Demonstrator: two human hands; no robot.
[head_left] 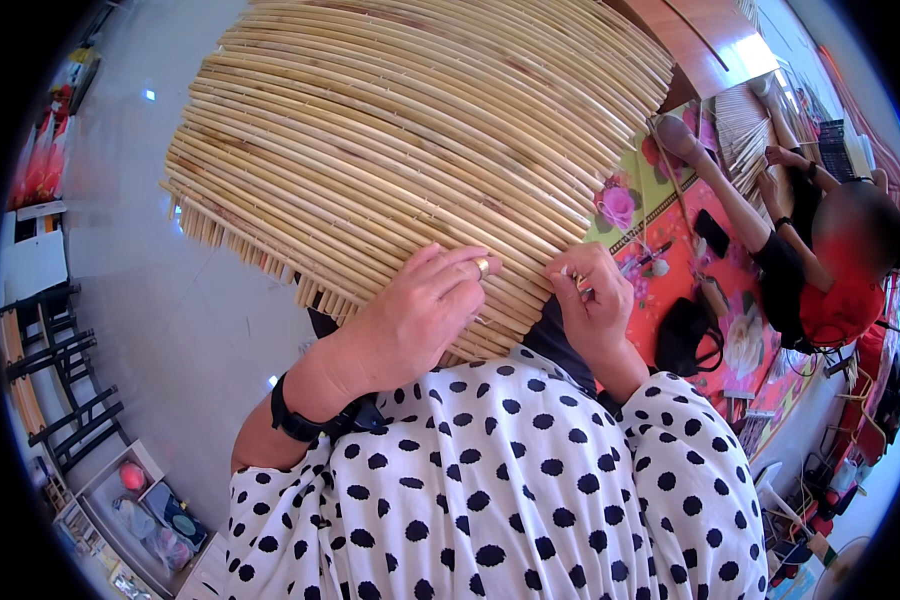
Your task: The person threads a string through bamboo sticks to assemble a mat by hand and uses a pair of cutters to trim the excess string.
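A large mat of yellowish cane or bamboo sticks (pixel 400 130), tied side by side with thin thread, spreads from my lap toward the far side. On its near part rests my left hand (pixel 425 310), a gold ring on one finger; its fingers are bent and closed on the mat's sticks. Beside the mat's right edge, my right hand (pixel 592 300) is closed in a pinch. Something small and pale shows at its fingertips, too small to name. A bit of light thread appears by my left thumb.
At the right, a person in red (pixel 840 310) sits working on another stick bundle (pixel 745 130). A flowered cloth (pixel 670 270) there carries a black bag (pixel 685 335) and a phone-like black object (pixel 711 232). At the left are black metal frames (pixel 65 370) and a bin (pixel 140 510).
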